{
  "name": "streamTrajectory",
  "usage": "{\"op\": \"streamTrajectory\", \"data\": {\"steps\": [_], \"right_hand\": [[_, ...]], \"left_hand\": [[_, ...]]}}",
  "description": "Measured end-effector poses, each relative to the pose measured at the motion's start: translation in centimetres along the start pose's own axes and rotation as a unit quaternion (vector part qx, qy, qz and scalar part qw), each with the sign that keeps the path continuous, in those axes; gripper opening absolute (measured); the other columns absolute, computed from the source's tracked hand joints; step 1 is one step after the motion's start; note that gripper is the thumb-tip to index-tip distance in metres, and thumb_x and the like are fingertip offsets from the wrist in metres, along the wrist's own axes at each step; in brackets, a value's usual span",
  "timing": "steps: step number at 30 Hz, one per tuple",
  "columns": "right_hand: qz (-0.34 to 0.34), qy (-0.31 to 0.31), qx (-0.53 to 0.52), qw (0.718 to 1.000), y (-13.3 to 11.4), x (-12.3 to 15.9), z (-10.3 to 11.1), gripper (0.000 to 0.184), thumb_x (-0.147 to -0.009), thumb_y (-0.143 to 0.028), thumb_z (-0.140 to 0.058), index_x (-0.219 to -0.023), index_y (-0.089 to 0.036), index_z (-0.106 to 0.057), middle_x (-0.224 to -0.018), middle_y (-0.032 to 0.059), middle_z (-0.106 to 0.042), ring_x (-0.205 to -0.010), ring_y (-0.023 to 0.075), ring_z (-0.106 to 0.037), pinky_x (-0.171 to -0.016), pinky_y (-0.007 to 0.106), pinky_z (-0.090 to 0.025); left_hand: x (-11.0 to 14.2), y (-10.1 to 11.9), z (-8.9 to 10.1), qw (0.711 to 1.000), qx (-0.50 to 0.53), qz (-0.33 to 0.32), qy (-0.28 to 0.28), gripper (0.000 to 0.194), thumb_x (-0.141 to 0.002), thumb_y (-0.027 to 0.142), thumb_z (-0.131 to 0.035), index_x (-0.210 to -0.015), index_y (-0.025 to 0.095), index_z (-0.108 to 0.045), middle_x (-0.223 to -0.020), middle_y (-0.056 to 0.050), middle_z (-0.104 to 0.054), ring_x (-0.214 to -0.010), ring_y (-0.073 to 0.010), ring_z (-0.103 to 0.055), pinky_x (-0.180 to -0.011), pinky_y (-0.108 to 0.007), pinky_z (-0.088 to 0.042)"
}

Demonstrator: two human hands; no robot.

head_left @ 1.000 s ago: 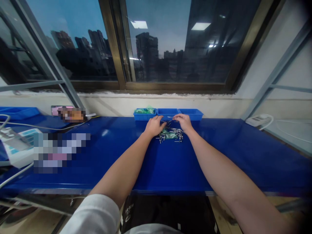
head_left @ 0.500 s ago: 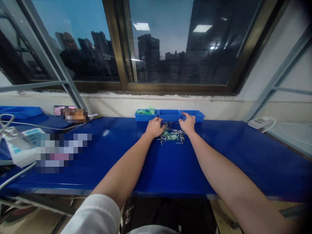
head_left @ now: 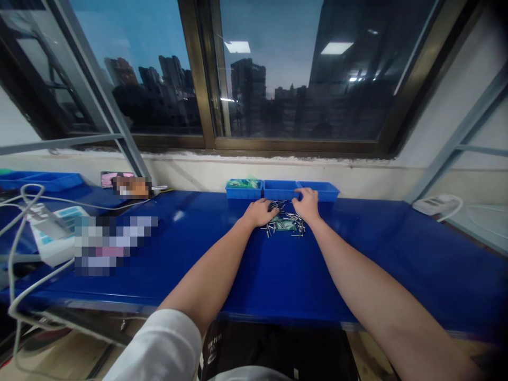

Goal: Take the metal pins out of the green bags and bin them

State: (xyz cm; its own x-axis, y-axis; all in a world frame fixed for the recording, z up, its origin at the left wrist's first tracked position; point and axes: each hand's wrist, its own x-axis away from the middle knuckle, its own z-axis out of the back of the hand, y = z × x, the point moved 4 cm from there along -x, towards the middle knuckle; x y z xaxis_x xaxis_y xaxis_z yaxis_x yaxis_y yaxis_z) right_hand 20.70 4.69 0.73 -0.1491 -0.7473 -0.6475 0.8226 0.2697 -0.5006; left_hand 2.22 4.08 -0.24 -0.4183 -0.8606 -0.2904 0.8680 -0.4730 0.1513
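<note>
A loose pile of thin silvery metal pins, looking like pop rivets (head_left: 296,218), lies on the blue table. Pale green material (head_left: 283,226) shows among them. My left hand (head_left: 260,212) reaches onto the pile's left side, its finger and thumb apart with pins between and under them; the fingertips are partly hidden. At the pile's upper right is my right hand (head_left: 308,205), thumb and forefinger apart, in front of the middle blue bin (head_left: 281,189). I see nothing held in it, though its other fingers are partly hidden.
Beside the middle bin stand a left bin (head_left: 244,190) with green plastic and a right bin (head_left: 319,191), against the wall. A white scale-like device (head_left: 51,238) and cables are at left, a phone (head_left: 117,180) behind. A white power strip (head_left: 434,205) sits right.
My left hand has moved slightly right and farther over the pins. My right hand stays near the middle bin, thumb and forefinger still apart. The whole view has shifted a little.
</note>
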Motion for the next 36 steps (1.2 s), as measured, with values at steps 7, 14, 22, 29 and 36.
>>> {"op": "streamTrajectory", "data": {"steps": [7,14,22,29,36], "right_hand": [[0.060,-0.176,0.022,0.982,-0.7,0.9,-2.2,0.039,-0.075,-0.014,-0.048,-0.108,-0.020,-0.067,-0.109,0.0057,-0.067,-0.106,0.0225,-0.053,-0.096,0.036,-0.038],[0.058,-0.232,0.027,0.971,-1.4,1.3,-2.5,0.024,-0.077,-0.022,-0.055,-0.092,-0.026,-0.073,-0.104,0.0024,-0.070,-0.105,0.0217,-0.056,-0.095,0.034,-0.039],[0.018,-0.220,-0.009,0.975,-1.2,0.8,-2.1,0.013,-0.070,-0.020,-0.061,-0.070,-0.020,-0.074,-0.078,0.0052,-0.072,-0.081,0.0203,-0.064,-0.076,0.027,-0.046],[-0.036,-0.199,-0.004,0.979,-1.1,0.8,-1.8,0.013,-0.064,-0.027,-0.069,-0.074,-0.019,-0.073,-0.083,0.0060,-0.072,-0.084,0.0215,-0.065,-0.078,0.028,-0.047],[-0.053,-0.197,0.007,0.979,-0.8,0.8,-1.7,0.013,-0.064,-0.030,-0.071,-0.071,-0.019,-0.073,-0.079,0.0079,-0.072,-0.082,0.0238,-0.066,-0.077,0.030,-0.048]], "left_hand": [[0.1,0.2,0.0,0.999,0.016,-0.031,-0.010,0.052,-0.089,0.055,-0.035,-0.122,0.021,-0.056,-0.131,-0.008,-0.055,-0.120,-0.0227,-0.051,-0.098,-0.032,-0.039],[0.2,0.5,0.3,0.999,0.022,-0.040,-0.009,0.045,-0.089,0.052,-0.037,-0.112,0.021,-0.061,-0.117,-0.008,-0.064,-0.103,-0.0234,-0.061,-0.085,-0.031,-0.047],[0.2,0.6,0.3,0.999,0.009,-0.032,-0.016,0.046,-0.089,0.051,-0.038,-0.115,0.020,-0.060,-0.119,-0.008,-0.063,-0.107,-0.0242,-0.060,-0.087,-0.031,-0.046],[0.3,0.6,0.2,0.999,0.002,-0.041,-0.018,0.048,-0.090,0.051,-0.036,-0.117,0.019,-0.059,-0.121,-0.010,-0.062,-0.109,-0.0255,-0.058,-0.089,-0.034,-0.045],[0.3,0.6,0.3,0.999,0.007,-0.039,-0.017,0.044,-0.089,0.050,-0.038,-0.114,0.020,-0.060,-0.119,-0.008,-0.063,-0.109,-0.0240,-0.058,-0.088,-0.032,-0.045]]}}
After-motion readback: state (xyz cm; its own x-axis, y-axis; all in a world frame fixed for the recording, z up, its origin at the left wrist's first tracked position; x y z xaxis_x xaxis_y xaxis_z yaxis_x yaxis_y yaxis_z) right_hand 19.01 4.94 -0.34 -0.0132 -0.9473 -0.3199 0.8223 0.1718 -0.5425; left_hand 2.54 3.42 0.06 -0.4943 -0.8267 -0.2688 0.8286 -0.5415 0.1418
